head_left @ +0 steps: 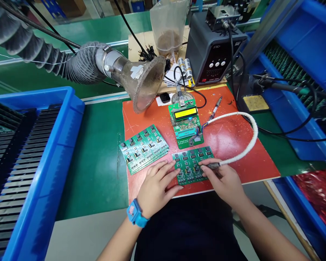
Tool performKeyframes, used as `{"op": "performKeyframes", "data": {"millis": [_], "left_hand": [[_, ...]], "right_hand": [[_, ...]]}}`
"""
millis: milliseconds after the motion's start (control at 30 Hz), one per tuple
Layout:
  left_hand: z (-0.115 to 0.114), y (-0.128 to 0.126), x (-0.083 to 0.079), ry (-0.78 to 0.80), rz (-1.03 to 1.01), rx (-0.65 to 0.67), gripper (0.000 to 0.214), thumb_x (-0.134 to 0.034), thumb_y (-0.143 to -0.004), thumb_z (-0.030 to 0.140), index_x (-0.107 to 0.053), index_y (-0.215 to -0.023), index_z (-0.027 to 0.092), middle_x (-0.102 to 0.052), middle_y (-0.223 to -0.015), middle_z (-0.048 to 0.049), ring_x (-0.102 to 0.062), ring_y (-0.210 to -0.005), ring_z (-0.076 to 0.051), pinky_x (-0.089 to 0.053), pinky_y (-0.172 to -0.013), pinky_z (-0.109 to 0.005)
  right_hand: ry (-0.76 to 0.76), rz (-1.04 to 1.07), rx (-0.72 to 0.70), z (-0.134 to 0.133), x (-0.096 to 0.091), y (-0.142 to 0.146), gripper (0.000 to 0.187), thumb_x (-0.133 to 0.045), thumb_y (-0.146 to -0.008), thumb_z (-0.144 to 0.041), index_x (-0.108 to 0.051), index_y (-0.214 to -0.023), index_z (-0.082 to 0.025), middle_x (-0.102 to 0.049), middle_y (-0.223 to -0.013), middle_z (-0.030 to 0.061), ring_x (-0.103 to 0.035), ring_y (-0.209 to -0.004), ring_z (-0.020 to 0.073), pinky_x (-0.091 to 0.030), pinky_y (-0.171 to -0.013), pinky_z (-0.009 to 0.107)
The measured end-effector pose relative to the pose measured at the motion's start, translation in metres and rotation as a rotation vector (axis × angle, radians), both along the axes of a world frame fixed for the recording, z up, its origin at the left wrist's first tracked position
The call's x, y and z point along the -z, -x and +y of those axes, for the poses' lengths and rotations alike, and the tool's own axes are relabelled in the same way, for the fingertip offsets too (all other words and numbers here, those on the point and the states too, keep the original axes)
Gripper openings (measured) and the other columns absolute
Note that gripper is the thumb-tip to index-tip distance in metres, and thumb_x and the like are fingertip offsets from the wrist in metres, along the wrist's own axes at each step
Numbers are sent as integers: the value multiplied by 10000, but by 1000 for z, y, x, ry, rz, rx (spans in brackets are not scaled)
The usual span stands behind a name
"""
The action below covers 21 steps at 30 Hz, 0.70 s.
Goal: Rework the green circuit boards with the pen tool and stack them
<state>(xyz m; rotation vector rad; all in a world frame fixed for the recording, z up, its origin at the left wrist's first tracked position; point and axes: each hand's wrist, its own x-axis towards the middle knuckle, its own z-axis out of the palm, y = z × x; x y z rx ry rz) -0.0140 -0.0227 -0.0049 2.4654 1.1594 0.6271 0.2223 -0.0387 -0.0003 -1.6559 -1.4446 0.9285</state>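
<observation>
A green circuit board panel [188,174] with several small displays lies flat on the red mat. My left hand [161,181] rests at its left edge, fingers stretched out and the fingertips touching it. My right hand [224,179] grips a dark probe connector [213,165] at the end of a white sleeved cable [250,139], its tip over the panel's right half; exact contact is hidden by the fingers. The cable runs to a green programmer board [183,125] with a lit yellow screen, just behind the panel. To the left lies a stack of similar panels [143,148].
A fume extraction hood [143,83] hangs over the mat's back left. Behind stand a soldering station [214,54] and a plastic bag [168,29]. A pen [216,108] lies on the red mat [241,159]. Blue bins [51,145] flank both sides; a sponge [254,103] sits right.
</observation>
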Motion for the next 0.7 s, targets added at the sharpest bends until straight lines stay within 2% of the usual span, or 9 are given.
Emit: {"op": "performKeyframes", "data": {"millis": [700], "left_hand": [[-1, 1, 2, 10, 5, -1, 430, -661, -861, 400, -595, -1241, 211, -603, -1318, -86, -506, -1221, -300, -484, -989, -500]], "right_hand": [[33, 3, -4, 0, 1, 0, 193, -564, -906, -369, -637, -935, -193, -712, -910, 57, -651, -617, 160, -526, -602, 287]]}}
